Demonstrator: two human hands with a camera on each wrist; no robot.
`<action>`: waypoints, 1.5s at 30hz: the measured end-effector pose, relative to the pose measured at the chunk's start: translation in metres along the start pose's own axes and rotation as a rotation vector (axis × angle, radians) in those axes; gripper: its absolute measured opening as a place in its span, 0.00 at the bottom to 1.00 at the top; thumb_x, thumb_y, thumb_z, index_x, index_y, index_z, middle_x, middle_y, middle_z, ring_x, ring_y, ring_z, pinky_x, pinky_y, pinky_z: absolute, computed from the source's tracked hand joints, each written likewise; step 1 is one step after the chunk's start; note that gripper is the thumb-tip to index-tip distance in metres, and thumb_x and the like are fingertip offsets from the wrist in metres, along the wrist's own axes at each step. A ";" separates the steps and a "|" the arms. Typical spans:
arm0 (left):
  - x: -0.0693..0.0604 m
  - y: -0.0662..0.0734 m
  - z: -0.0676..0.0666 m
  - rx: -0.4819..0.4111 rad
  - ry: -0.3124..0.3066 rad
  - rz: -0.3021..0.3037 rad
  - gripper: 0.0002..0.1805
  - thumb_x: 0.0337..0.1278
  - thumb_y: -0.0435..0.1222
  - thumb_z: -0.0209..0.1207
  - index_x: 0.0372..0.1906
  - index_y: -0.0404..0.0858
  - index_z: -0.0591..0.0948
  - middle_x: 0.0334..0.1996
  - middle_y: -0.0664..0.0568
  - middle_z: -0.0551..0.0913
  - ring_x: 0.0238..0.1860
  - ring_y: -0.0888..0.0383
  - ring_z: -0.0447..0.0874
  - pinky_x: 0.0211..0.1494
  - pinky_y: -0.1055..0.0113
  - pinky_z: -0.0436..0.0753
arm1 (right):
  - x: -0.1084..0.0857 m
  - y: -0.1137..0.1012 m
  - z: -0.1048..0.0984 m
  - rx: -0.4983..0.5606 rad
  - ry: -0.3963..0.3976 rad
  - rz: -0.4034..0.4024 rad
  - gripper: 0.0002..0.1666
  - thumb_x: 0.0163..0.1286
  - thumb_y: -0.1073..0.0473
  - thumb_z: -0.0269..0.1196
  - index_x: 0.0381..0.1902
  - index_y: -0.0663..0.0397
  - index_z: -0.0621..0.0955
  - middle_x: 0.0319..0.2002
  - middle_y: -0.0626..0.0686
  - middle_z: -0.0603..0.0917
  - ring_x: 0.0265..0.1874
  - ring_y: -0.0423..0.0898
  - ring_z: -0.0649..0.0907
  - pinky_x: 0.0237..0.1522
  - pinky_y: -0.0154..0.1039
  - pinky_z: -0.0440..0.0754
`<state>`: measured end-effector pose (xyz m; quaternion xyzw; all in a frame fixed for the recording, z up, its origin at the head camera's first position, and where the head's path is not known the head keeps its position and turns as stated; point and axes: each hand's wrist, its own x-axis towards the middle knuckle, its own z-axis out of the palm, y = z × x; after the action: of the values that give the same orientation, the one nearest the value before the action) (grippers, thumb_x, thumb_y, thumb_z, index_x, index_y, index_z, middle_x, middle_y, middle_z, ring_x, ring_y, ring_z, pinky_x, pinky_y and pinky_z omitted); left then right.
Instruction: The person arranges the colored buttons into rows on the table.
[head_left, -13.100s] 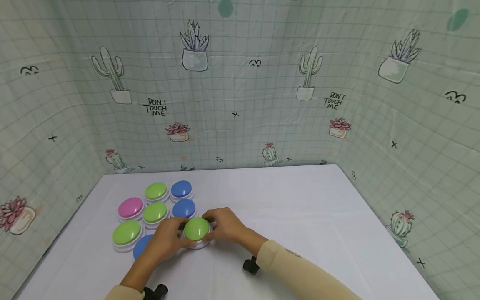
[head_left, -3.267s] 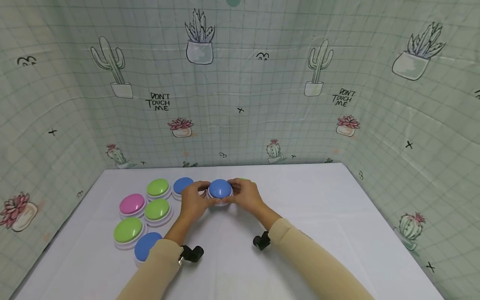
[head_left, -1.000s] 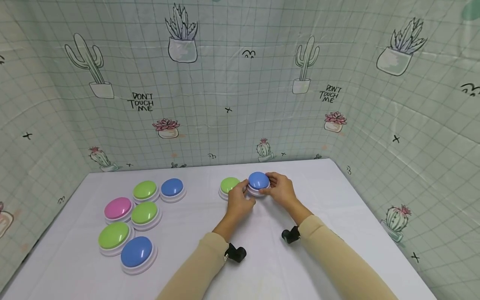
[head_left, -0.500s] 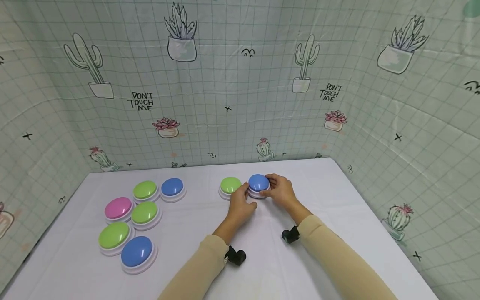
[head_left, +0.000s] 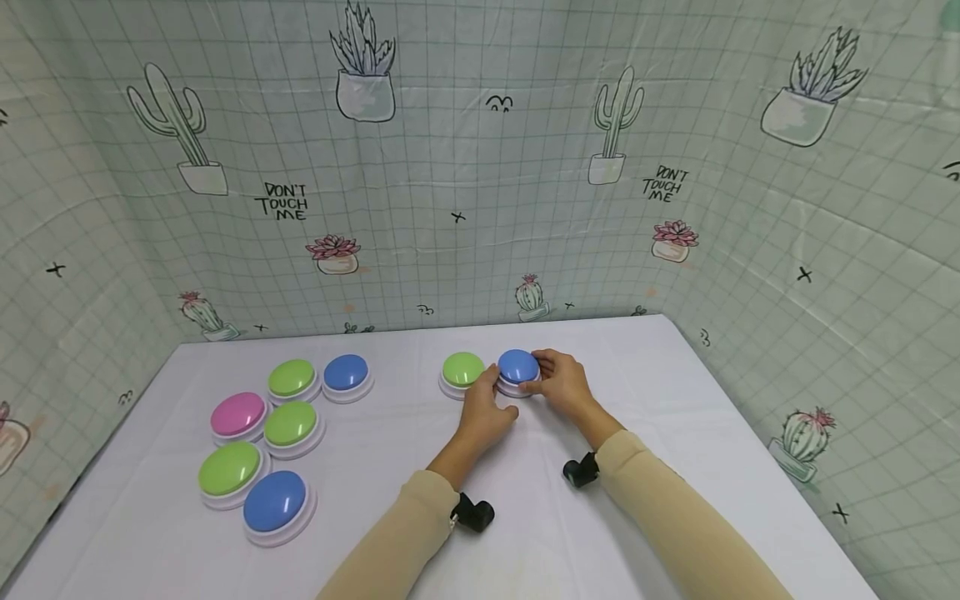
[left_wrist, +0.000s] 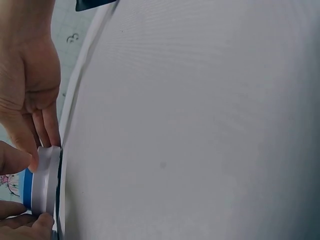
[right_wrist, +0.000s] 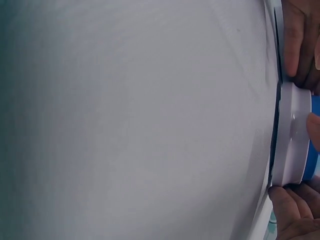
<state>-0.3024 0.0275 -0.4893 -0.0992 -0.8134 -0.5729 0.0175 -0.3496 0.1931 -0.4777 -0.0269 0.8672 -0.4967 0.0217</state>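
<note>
A blue-domed push button point(head_left: 517, 367) with a white round base stands toward the back of the table, just right of a green push button point(head_left: 462, 367). My right hand point(head_left: 564, 383) grips the blue button's right side, thumb in front and fingers behind. On its left side, my left hand point(head_left: 482, 414) touches the base with extended fingers, its thumb held away from it. Both wrist views show the white base point(left_wrist: 45, 182) of this button side-on between the hands. The left hand's fingers partly cover the green button's right edge.
Left on the white table point(head_left: 420, 500) sits a group of push buttons: a pink button point(head_left: 237, 414), several green ones such as a front green button point(head_left: 229, 468), a back blue button point(head_left: 346, 372) and a front blue button point(head_left: 274, 502). A patterned cloth point(head_left: 420, 167) surrounds the table.
Both hands moved the green button from the left group to the back, then the blue one to its right. Since one second ago, the blue button has come down slightly; the left thumb stays apart.
</note>
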 end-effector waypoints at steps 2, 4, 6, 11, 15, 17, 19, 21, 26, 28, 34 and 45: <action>-0.001 0.001 -0.001 0.000 -0.008 -0.001 0.43 0.50 0.17 0.63 0.74 0.15 0.60 0.76 0.23 0.60 0.78 0.36 0.62 0.79 0.52 0.67 | -0.001 -0.001 0.000 0.006 0.000 0.001 0.41 0.61 0.71 0.76 0.70 0.73 0.74 0.67 0.71 0.78 0.68 0.63 0.78 0.70 0.52 0.77; -0.002 0.002 -0.002 0.008 -0.015 -0.005 0.43 0.50 0.17 0.63 0.74 0.15 0.60 0.76 0.24 0.60 0.78 0.37 0.61 0.80 0.52 0.65 | -0.001 -0.001 0.001 0.009 -0.003 -0.001 0.41 0.61 0.71 0.76 0.70 0.73 0.73 0.67 0.71 0.78 0.68 0.63 0.78 0.70 0.52 0.77; -0.002 0.001 -0.003 0.023 -0.017 -0.007 0.43 0.51 0.18 0.63 0.75 0.16 0.60 0.77 0.25 0.60 0.79 0.37 0.61 0.80 0.53 0.64 | -0.001 -0.002 0.001 0.015 -0.005 -0.001 0.41 0.61 0.71 0.77 0.70 0.73 0.74 0.67 0.71 0.78 0.68 0.63 0.78 0.70 0.51 0.77; -0.003 0.001 -0.006 0.074 -0.018 -0.008 0.44 0.52 0.20 0.67 0.75 0.17 0.62 0.77 0.27 0.62 0.79 0.38 0.60 0.82 0.52 0.62 | -0.001 -0.002 0.003 0.008 -0.011 -0.009 0.40 0.61 0.72 0.76 0.70 0.73 0.74 0.67 0.71 0.78 0.68 0.63 0.78 0.70 0.52 0.77; -0.004 0.001 -0.007 0.110 -0.021 -0.004 0.44 0.53 0.22 0.69 0.75 0.17 0.62 0.77 0.28 0.62 0.79 0.38 0.60 0.82 0.51 0.61 | 0.001 -0.003 0.004 -0.013 -0.020 -0.013 0.40 0.62 0.71 0.76 0.70 0.73 0.73 0.67 0.71 0.77 0.69 0.63 0.77 0.71 0.52 0.76; -0.004 0.001 -0.008 0.122 -0.024 -0.003 0.44 0.54 0.22 0.69 0.75 0.17 0.62 0.77 0.28 0.62 0.79 0.38 0.60 0.82 0.51 0.61 | 0.001 -0.003 0.005 -0.035 -0.030 -0.020 0.40 0.63 0.70 0.75 0.70 0.73 0.72 0.67 0.71 0.77 0.69 0.63 0.77 0.71 0.53 0.76; -0.005 0.000 -0.009 0.133 -0.039 -0.003 0.45 0.55 0.23 0.70 0.76 0.18 0.61 0.77 0.28 0.62 0.80 0.38 0.59 0.82 0.51 0.60 | 0.002 -0.004 0.005 -0.058 -0.036 -0.026 0.40 0.64 0.69 0.75 0.70 0.74 0.72 0.67 0.71 0.77 0.69 0.63 0.78 0.71 0.53 0.76; -0.006 -0.001 -0.010 0.149 -0.064 0.000 0.46 0.56 0.24 0.70 0.76 0.19 0.60 0.78 0.28 0.61 0.79 0.38 0.59 0.82 0.51 0.61 | 0.002 -0.004 0.004 -0.076 -0.038 -0.023 0.39 0.64 0.68 0.76 0.70 0.73 0.73 0.67 0.71 0.78 0.68 0.63 0.78 0.71 0.53 0.77; -0.009 -0.006 -0.012 0.149 -0.115 -0.010 0.48 0.57 0.25 0.71 0.78 0.20 0.58 0.79 0.29 0.58 0.78 0.38 0.62 0.80 0.54 0.65 | 0.002 -0.004 0.002 -0.106 -0.040 -0.004 0.39 0.63 0.67 0.77 0.69 0.73 0.73 0.67 0.71 0.78 0.68 0.63 0.78 0.71 0.54 0.77; -0.009 -0.006 -0.013 0.135 -0.120 -0.026 0.48 0.57 0.26 0.71 0.78 0.20 0.58 0.79 0.30 0.58 0.78 0.38 0.64 0.80 0.53 0.66 | 0.002 -0.004 0.002 -0.114 -0.046 -0.001 0.39 0.63 0.67 0.77 0.69 0.73 0.73 0.67 0.71 0.78 0.68 0.63 0.78 0.71 0.54 0.77; -0.007 -0.002 -0.015 0.129 -0.145 -0.086 0.48 0.60 0.30 0.72 0.79 0.22 0.58 0.79 0.31 0.61 0.77 0.39 0.65 0.80 0.53 0.67 | 0.002 -0.003 -0.001 -0.120 -0.046 0.007 0.39 0.64 0.66 0.76 0.69 0.73 0.73 0.67 0.71 0.77 0.68 0.63 0.78 0.71 0.54 0.77; -0.006 0.007 -0.024 0.181 -0.204 -0.133 0.46 0.64 0.38 0.72 0.79 0.26 0.61 0.79 0.35 0.62 0.80 0.42 0.61 0.82 0.52 0.62 | 0.001 -0.002 -0.002 -0.144 -0.030 -0.020 0.40 0.63 0.65 0.77 0.68 0.74 0.73 0.66 0.71 0.78 0.67 0.64 0.79 0.70 0.54 0.77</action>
<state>-0.2969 0.0068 -0.4753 -0.1009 -0.8641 -0.4841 -0.0942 -0.3504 0.1937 -0.4750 -0.0445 0.8999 -0.4329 0.0280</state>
